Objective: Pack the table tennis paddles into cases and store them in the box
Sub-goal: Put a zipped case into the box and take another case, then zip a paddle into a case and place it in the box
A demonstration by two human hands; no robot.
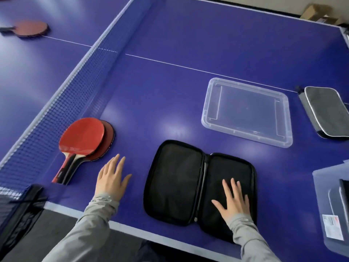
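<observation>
A black paddle case [177, 178] lies unzipped and spread flat near the table's front edge. My right hand [233, 200] presses flat on its right half, fingers straight. My left hand [111, 178] hovers open over the blue table, between the case and two stacked red paddles [85, 137] that lie by the net, handles pointing toward me. A clear plastic lid [245, 112] lies flat beyond the case. At the right edge stands a clear box [321, 195] with a dark case inside.
A closed grey case [324, 112] lies at the far right. The net [56, 103] runs diagonally along the left, and a third red paddle [30, 28] rests beyond it. Cardboard boxes [319, 14] sit on the floor behind the table.
</observation>
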